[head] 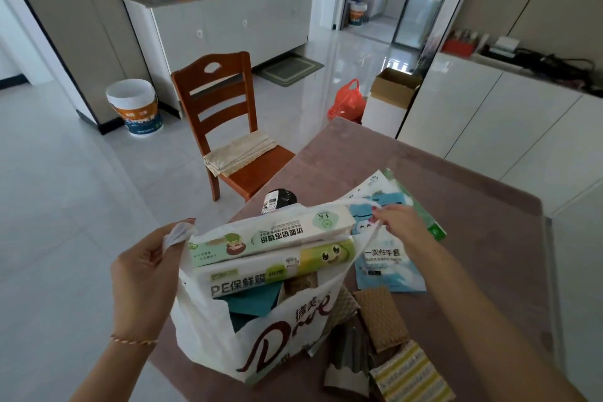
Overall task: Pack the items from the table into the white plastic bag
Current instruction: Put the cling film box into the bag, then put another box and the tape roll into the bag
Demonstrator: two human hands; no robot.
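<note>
I pinch one handle of the white plastic bag (208, 330) in my left hand (146, 274) and the other, I think, in my right hand (403, 225), pulling its mouth wide on the counter (473, 206) so the blue glove pack (386, 266) slides in.

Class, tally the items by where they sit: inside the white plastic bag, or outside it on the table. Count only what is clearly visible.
Inside the white plastic bag: 3 (tissue pack, PE cling film box, teal cloth)
Outside, on the table: 4 (disposable gloves packet, brown sponge cloth, striped cloth pack, black roll)
Total: 7
</note>
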